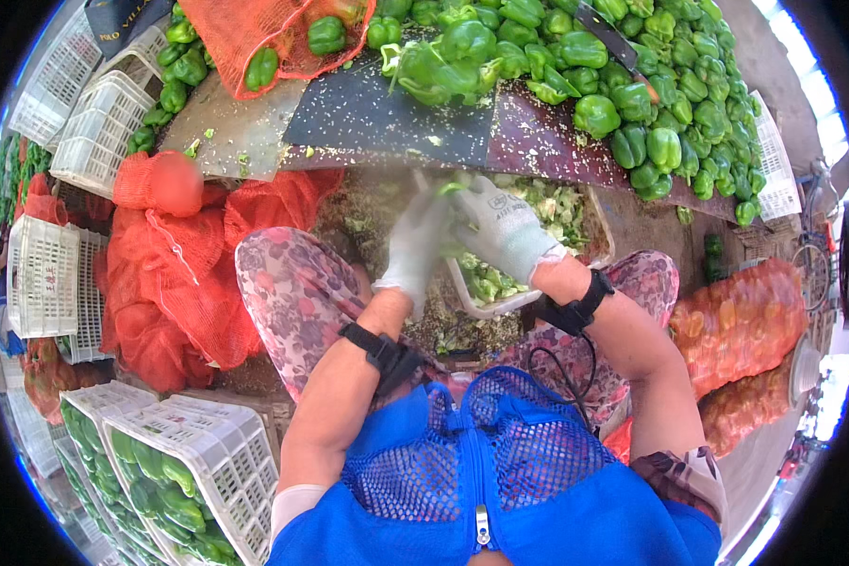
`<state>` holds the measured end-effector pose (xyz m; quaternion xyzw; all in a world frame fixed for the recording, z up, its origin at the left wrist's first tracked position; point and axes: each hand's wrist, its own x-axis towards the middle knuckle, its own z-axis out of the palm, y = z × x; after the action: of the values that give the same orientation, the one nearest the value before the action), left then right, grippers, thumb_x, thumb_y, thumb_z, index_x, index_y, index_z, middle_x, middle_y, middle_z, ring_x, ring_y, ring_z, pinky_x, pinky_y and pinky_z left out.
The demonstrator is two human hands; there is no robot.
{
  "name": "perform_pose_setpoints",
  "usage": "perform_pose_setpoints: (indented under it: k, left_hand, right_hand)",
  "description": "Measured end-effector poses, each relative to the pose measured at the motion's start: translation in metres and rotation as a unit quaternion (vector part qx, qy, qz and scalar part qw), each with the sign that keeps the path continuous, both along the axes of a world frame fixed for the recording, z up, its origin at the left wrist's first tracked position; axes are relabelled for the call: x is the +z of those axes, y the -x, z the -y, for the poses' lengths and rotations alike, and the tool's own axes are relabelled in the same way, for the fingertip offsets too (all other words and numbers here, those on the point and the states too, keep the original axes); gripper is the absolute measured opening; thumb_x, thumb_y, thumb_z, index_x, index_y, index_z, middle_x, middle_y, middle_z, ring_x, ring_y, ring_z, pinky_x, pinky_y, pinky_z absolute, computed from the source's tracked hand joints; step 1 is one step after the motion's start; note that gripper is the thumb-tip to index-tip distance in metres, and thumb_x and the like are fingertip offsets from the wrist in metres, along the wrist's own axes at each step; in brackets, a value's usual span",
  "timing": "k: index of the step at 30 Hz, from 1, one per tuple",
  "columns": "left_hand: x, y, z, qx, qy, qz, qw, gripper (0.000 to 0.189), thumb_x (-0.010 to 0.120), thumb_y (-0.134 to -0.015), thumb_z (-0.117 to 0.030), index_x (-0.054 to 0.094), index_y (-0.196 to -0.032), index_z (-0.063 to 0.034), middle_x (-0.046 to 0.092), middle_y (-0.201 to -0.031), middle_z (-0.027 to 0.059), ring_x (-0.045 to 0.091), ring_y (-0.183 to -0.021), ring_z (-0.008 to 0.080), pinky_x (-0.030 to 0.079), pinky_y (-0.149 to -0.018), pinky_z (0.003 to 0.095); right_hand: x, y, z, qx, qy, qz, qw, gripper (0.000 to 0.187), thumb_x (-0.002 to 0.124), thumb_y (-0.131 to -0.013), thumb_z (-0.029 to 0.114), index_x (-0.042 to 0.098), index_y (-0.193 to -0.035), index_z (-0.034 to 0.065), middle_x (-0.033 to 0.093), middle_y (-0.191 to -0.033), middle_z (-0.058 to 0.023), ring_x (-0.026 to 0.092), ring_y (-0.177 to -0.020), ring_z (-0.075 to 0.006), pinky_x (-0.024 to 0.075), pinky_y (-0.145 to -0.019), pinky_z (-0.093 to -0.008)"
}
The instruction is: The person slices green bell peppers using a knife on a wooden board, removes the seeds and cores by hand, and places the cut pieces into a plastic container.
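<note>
My left hand (419,237), in a pale work glove and blurred, is raised between my knees. Close against it on the right is my right hand (499,226), in a similar glove. A piece of green pepper (454,189) shows between the two at the fingertips; which hand grips it is hard to tell. Below the hands lies a white plastic tray (474,311) with pepper scraps and seeds. Beyond them, split green peppers (442,71) sit on the dark, seed-strewn work surface (396,120). A knife with a dark blade (608,35) rests on the whole green peppers (679,106).
An orange mesh bag (233,35) with peppers lies at the upper left. Red mesh sacks (177,283) are heaped left of my knee. White plastic crates (226,453) of green peppers stand at lower left. Filled net sacks (743,325) lie at right.
</note>
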<state>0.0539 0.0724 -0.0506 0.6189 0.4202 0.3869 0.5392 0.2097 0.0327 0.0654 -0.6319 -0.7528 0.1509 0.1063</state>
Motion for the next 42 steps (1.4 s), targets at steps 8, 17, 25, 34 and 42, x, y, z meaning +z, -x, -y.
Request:
perform_pose_setpoints:
  k: [8, 17, 25, 34, 42]
  left_hand:
    - [0.030, -0.003, 0.007, 0.006, 0.057, -0.049, 0.997, 0.049, 0.071, -0.087, -0.030, 0.060, -0.130, -0.0078, 0.062, -0.132, 0.0135, 0.062, -0.117, 0.0286, 0.052, -0.100, 0.0394]
    - [-0.004, -0.003, -0.002, -0.019, 0.036, 0.077, 0.996, 0.045, 0.076, -0.084, -0.021, 0.058, -0.123, -0.0078, 0.063, -0.116, 0.0107, 0.063, -0.107, 0.0282, 0.054, -0.092, 0.0410]
    - [0.002, -0.008, 0.006, 0.002, 0.036, 0.025, 0.999, 0.040, 0.071, -0.089, -0.027, 0.061, -0.125, -0.0115, 0.062, -0.117, 0.0092, 0.061, -0.107, 0.0260, 0.053, -0.091, 0.0392]
    - [0.004, 0.000, 0.006, -0.038, 0.086, 0.096, 0.991, 0.047, 0.062, -0.102, -0.042, 0.059, -0.134, -0.0083, 0.067, -0.118, 0.0074, 0.066, -0.103, 0.0201, 0.058, -0.085, 0.0359]
    - [0.042, -0.004, 0.005, 0.060, 0.357, 0.324, 0.874, 0.039, 0.057, -0.105, -0.037, 0.059, -0.132, -0.0083, 0.068, -0.118, 0.0079, 0.070, -0.102, 0.0212, 0.062, -0.083, 0.0383]
  right_hand:
    - [-0.017, -0.010, 0.000, 0.048, -0.064, 0.024, 0.997, 0.040, 0.067, -0.088, 0.012, 0.060, -0.126, 0.0046, 0.063, -0.120, -0.0202, 0.066, -0.100, -0.0380, 0.0548, -0.084, -0.0451]
    - [-0.012, -0.043, 0.014, -0.229, -0.060, -0.161, 0.958, 0.030, 0.068, -0.092, 0.020, 0.071, -0.118, 0.0068, 0.071, -0.102, -0.0145, 0.069, -0.091, -0.0302, 0.0554, -0.083, -0.0382]
    - [-0.018, -0.008, 0.030, -0.085, 0.061, -0.115, 0.988, 0.036, 0.061, -0.094, 0.041, 0.067, -0.111, 0.0104, 0.070, -0.102, -0.0179, 0.068, -0.099, -0.0379, 0.0528, -0.085, -0.0483]
    - [-0.039, 0.011, 0.033, -0.003, -0.108, -0.114, 0.988, 0.028, 0.066, -0.093, 0.035, 0.071, -0.094, 0.0077, 0.071, -0.091, -0.0155, 0.069, -0.083, -0.0361, 0.0549, -0.076, -0.0445]
    - [-0.029, -0.036, 0.041, -0.173, -0.008, -0.077, 0.982, 0.016, 0.069, -0.093, 0.021, 0.074, -0.104, 0.0086, 0.071, -0.094, -0.0133, 0.067, -0.077, -0.0284, 0.0535, -0.069, -0.0399]
